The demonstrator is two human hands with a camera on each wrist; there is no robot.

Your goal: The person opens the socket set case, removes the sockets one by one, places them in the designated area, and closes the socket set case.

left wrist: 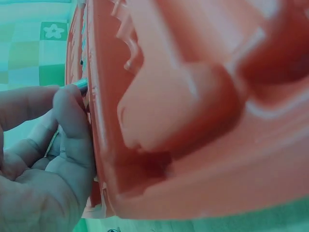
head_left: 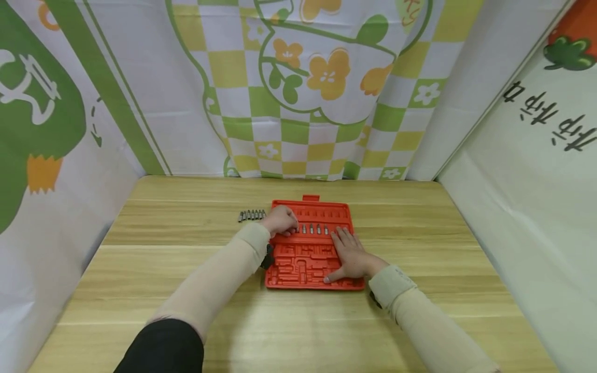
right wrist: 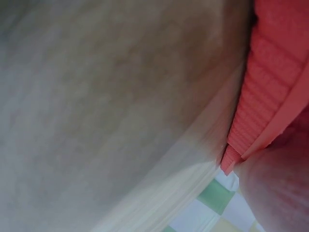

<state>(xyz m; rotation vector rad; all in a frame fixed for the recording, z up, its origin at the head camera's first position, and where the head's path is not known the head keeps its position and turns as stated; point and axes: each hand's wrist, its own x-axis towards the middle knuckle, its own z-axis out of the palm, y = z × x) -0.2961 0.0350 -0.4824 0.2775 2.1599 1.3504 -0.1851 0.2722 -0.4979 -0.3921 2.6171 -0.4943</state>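
An open red plastic tool case (head_left: 298,282) lies on the table, its two halves full of moulded slots. Several metal screwdriver bits (head_left: 311,229) stand in a row in the upper half. My left hand (head_left: 281,220) is over the left end of that row; in the left wrist view its thumb and finger pinch a small metal bit (left wrist: 81,85) at the case. With fingers spread, my right hand (head_left: 351,258) rests on the right side of the case, thumb on the lower half. In the right wrist view, part of this hand (right wrist: 277,188) touches the red case edge (right wrist: 263,92).
Several more loose bits (head_left: 252,215) lie in a row on the wooden table (head_left: 186,228), left of the case. A latch tab (head_left: 311,198) sticks out at the far edge of the case. A patterned curtain (head_left: 303,150) hangs behind the table.
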